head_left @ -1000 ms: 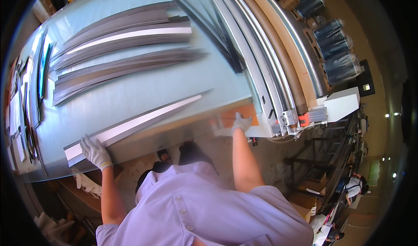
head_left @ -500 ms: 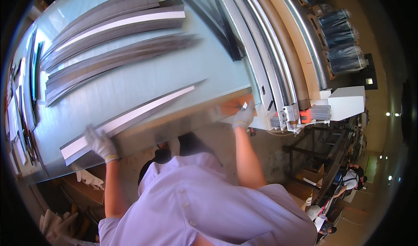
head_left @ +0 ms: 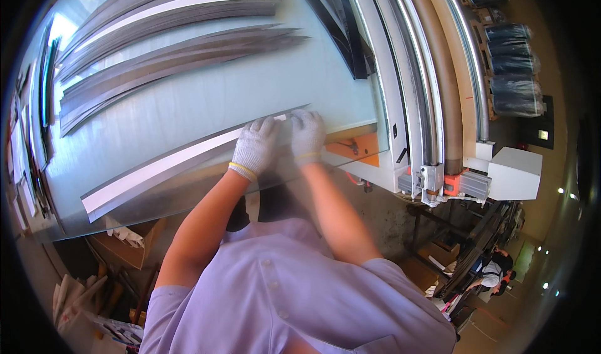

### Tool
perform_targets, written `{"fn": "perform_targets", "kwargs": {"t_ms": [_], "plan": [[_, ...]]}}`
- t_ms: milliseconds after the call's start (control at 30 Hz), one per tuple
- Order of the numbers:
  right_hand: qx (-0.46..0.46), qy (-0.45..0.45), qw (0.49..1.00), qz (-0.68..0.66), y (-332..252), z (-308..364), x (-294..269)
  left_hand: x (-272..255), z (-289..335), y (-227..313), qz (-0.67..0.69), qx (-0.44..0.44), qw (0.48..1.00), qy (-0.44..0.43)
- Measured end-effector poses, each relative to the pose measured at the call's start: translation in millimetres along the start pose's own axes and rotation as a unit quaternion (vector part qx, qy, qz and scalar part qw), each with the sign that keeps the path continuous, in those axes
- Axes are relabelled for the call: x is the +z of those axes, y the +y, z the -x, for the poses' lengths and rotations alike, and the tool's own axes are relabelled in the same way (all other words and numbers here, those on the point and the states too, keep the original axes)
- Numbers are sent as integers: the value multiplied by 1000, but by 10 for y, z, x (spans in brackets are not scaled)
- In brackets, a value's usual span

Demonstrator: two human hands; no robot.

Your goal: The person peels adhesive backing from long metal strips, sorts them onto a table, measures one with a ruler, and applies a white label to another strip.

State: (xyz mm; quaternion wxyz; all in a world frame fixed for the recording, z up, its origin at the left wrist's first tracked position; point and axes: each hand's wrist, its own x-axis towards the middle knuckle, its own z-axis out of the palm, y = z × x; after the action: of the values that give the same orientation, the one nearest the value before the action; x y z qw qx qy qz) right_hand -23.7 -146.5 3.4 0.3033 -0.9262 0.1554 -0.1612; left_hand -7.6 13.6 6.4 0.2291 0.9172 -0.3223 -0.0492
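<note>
A long dark grey strip [head_left: 119,202] with a white band [head_left: 169,166] along it lies slantwise near the front edge of the glass-like table [head_left: 206,100]. Both my hands wear light grey knit gloves with yellow cuffs. My left hand [head_left: 255,142] is closed over the strip near its right end, fingertips bent down on the white band. Just beside it, my right hand [head_left: 308,133] pinches at the band's right end. The fingertips of the right hand are partly hidden and slightly blurred.
Bundles of similar grey strips [head_left: 144,69] lie farther back, one topped with a white band. Black bars [head_left: 332,28] rest near a long roller machine [head_left: 432,78] on the right. An open cardboard box [head_left: 134,244] stands below the table's front. Wrapped black rolls [head_left: 516,94] and another person [head_left: 498,272] are at far right.
My left hand has moved right along the strip from its left end. My right hand has come left from the table's right corner to the strip's right end.
</note>
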Motion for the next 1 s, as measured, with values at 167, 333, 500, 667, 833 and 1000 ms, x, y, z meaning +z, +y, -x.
{"fn": "perform_targets", "kwargs": {"t_ms": [167,333,500,667,833,1000], "plan": [[-51,-29,998,-7,-6,-1,-28,37,-40,-14,-6,4,1000,2],[-22,17,999,-39,-9,39,7,-26,-79,35,1,3,1000,2],[-103,-41,994,-16,42,28,-34,17,-59,-3,-11,8,1000,6],[-7,20,998,57,199,30,-70,48,-49,-9,-18,5,1000,-3],[-94,49,988,109,26,-19,-128,125,38,-81,5,14,999,32],[-98,-11,994,37,9,29,119,224,121,-168,-10,27,997,70]]}}
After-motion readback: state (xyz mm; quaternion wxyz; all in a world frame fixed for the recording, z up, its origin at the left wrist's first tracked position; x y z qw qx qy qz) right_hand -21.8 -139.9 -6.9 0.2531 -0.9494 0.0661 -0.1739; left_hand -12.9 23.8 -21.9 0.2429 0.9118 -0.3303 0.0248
